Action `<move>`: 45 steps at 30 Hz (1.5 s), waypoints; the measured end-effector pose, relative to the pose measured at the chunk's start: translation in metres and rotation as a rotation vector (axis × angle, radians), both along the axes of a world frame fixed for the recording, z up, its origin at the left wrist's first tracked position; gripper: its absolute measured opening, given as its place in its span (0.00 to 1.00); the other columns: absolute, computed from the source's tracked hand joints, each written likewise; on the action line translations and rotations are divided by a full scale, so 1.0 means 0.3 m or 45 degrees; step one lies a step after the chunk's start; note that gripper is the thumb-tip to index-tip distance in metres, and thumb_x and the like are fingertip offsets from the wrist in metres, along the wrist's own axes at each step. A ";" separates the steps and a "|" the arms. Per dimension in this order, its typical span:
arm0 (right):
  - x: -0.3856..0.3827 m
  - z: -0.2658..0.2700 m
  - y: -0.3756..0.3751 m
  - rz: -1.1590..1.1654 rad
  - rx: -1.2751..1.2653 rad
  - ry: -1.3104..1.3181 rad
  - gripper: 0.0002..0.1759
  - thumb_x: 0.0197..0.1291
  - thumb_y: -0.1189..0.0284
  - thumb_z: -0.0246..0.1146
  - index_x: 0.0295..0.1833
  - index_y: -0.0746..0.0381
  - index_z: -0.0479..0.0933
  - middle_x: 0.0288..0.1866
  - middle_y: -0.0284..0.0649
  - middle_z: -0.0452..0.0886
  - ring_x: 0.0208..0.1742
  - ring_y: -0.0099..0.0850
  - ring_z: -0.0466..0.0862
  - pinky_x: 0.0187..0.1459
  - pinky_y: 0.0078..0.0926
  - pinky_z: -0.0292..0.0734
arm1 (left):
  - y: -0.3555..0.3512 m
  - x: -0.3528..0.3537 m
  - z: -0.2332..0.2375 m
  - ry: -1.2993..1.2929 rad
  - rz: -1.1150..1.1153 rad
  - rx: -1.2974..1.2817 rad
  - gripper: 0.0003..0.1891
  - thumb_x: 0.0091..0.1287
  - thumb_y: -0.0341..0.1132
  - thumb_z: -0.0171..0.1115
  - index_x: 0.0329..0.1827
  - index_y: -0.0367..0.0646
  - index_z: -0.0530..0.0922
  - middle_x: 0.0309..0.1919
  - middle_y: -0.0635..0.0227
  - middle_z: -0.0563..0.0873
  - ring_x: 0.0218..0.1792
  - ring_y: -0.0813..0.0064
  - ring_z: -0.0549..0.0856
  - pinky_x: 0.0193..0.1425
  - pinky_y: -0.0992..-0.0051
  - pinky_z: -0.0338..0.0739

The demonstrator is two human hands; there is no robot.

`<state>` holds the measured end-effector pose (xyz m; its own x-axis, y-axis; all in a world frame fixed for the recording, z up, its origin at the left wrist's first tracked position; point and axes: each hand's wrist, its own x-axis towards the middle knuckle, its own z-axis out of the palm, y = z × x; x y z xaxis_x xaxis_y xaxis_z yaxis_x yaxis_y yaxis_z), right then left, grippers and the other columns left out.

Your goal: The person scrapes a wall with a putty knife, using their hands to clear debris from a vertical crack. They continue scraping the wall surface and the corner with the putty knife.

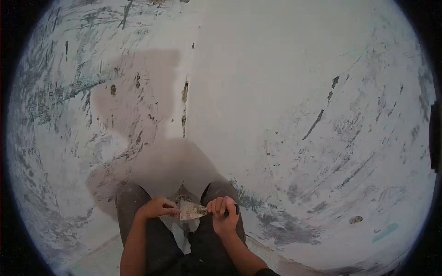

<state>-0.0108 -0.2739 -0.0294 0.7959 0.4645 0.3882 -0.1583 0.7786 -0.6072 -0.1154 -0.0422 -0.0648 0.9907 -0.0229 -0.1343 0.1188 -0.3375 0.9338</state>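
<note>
A putty knife [192,210] with a whitish, crusted blade lies across the gap between my knees. Its narrow end points right, into my right hand [224,215], whose fingers are curled around the handle. The dark end of the handle shows past the fingers. My left hand [159,208] is at the wide edge of the blade, thumb and fingers pinched against it.
A patchy white wall [258,92] fills the view ahead, with dark scuffs and chipped spots. A broken vertical crack [184,103] runs down it, left of a smoother section. My shadow [138,92] falls on the left part. My knees [220,189] are bent close to the wall.
</note>
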 end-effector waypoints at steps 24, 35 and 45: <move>0.234 1.242 -0.377 -1.453 0.398 -1.099 0.25 0.71 0.64 0.55 0.20 0.52 0.54 0.12 0.27 0.54 0.14 0.18 0.49 0.16 0.24 0.46 | -0.027 -0.009 -0.092 0.165 0.042 0.799 0.21 0.66 0.51 0.60 0.55 0.49 0.81 0.43 0.60 0.88 0.44 0.58 0.86 0.50 0.59 0.78; 0.221 1.201 -0.255 -1.277 0.218 -1.183 0.24 0.69 0.70 0.59 0.18 0.55 0.62 0.10 0.26 0.61 0.10 0.15 0.56 0.12 0.21 0.47 | -0.021 -0.015 -0.097 0.164 0.058 0.792 0.19 0.65 0.49 0.62 0.54 0.49 0.81 0.43 0.60 0.88 0.43 0.58 0.86 0.47 0.60 0.79; 0.206 1.168 -0.230 -1.317 0.140 -1.177 0.22 0.70 0.71 0.58 0.20 0.57 0.64 0.12 0.27 0.61 0.11 0.16 0.56 0.13 0.21 0.47 | -0.023 -0.017 -0.091 0.103 0.010 0.869 0.19 0.66 0.50 0.60 0.55 0.52 0.80 0.43 0.59 0.88 0.43 0.58 0.86 0.48 0.60 0.78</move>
